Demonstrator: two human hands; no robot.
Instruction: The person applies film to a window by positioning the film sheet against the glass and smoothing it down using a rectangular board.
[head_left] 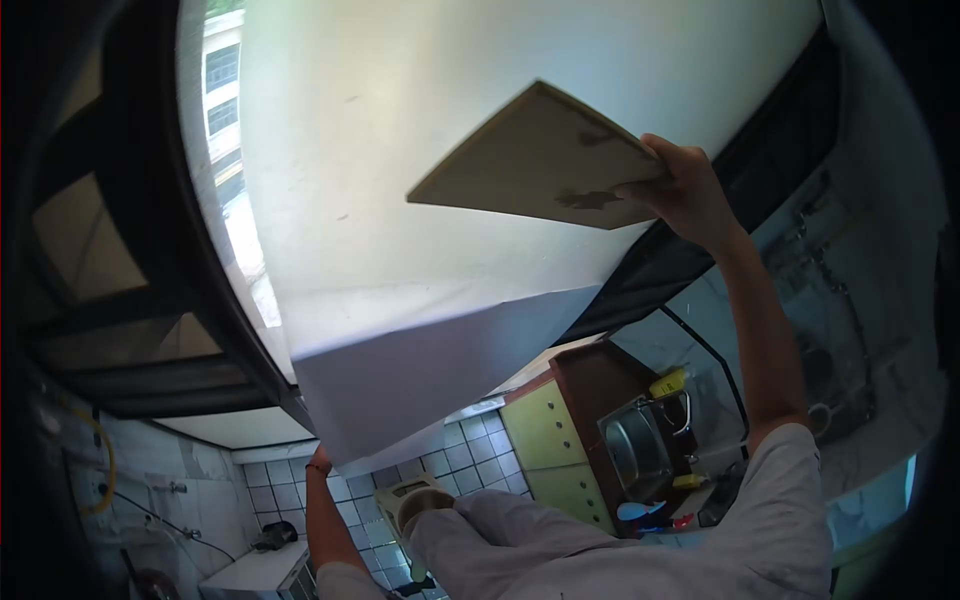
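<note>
My right hand (687, 192) is raised at the upper right, its fingers closed on the edge of a flat, thin grey-brown board (530, 165). Dark wet-looking smudges mark the board near my fingers. Behind the board, a large whitish translucent sheet (370, 240) covers most of a window; the lower part of the sheet folds out and hangs away from the pane. My left hand (320, 459) is low down at the sheet's bottom left corner and appears to pinch it, with the fingers partly hidden.
Dark window frames (215, 270) run along both sides. Below, my feet are on or near a beige stool (405, 492) over a tiled floor (470, 455). A counter with a metal sink (635, 445) stands at the right, a white appliance (255, 575) at the lower left.
</note>
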